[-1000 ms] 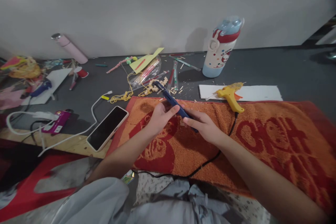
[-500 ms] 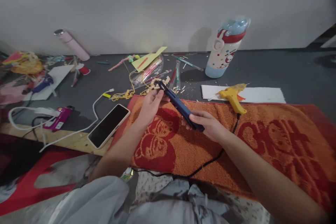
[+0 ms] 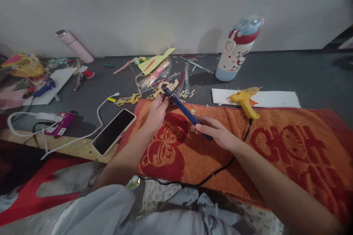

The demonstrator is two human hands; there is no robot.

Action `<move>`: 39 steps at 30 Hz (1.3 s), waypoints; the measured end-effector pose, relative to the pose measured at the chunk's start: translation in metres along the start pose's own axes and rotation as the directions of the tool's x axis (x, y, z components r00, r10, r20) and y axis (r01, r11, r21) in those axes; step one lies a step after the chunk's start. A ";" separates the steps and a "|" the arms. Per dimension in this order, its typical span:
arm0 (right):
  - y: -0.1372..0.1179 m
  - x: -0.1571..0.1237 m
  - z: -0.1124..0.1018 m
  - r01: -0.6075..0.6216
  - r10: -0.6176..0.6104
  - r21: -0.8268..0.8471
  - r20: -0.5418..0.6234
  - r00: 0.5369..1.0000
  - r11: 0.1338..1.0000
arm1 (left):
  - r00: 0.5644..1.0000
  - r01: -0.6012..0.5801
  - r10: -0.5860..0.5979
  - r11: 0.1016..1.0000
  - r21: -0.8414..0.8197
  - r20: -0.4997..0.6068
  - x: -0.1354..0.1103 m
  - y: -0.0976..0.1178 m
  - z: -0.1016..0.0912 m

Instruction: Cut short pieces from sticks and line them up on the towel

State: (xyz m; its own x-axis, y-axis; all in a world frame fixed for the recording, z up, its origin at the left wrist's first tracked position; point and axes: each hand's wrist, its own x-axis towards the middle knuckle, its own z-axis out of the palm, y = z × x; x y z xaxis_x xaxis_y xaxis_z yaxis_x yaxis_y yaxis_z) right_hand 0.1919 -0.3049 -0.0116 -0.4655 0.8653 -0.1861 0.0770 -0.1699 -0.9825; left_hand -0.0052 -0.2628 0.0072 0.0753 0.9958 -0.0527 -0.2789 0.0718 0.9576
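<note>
A slim dark blue phone (image 3: 184, 111) is held slanted above the orange towel (image 3: 209, 161), seen almost edge-on, so its faces are mostly hidden. My left hand (image 3: 157, 112) pinches its far upper end, thumb and fingers closed on it. Around the lower, nearer end my right hand (image 3: 216, 131) is closed, its thumb on the edge. To the left of my left forearm, a second phone (image 3: 114, 132) in a pale case lies screen up. Behind the held phone sits a bunch of small cream pieces (image 3: 168, 87), with little sticks (image 3: 190, 94) scattered nearby.
A yellow glue gun (image 3: 245, 102) rests on a white board (image 3: 278, 99), its black cord crossing the towel. At the back stand a cartoon bottle (image 3: 234, 55) and a pink flask (image 3: 75, 47). A purple power strip (image 3: 61, 124) with white cables lies left.
The dark blue phone has turned in my hands and now shows more of its edge. My right fingers have shifted slightly left along it. The things on the table have not moved.
</note>
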 end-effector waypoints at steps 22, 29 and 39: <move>0.000 -0.001 -0.001 -0.034 0.035 0.033 -0.021 0.999 0.999 | 0.999 -0.009 0.010 1.000 0.022 -0.038 0.000 -0.001 -0.003; -0.001 -0.003 -0.006 0.066 -0.072 0.091 0.071 0.995 0.994 | 0.991 -0.085 0.106 0.971 0.221 -0.083 0.000 -0.005 -0.008; 0.002 -0.003 -0.005 0.028 -0.036 0.102 0.072 0.997 0.994 | 0.849 -0.370 0.493 0.302 0.879 0.188 -0.008 0.009 -0.015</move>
State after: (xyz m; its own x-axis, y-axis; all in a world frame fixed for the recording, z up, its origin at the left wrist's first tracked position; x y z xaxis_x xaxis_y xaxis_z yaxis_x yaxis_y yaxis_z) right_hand 0.1976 -0.3051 -0.0129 -0.5299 0.8348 -0.1495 -0.0267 -0.1926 -0.9809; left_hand -0.0228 -0.2688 0.0123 0.1066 0.8703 0.4809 0.7292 -0.3972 0.5572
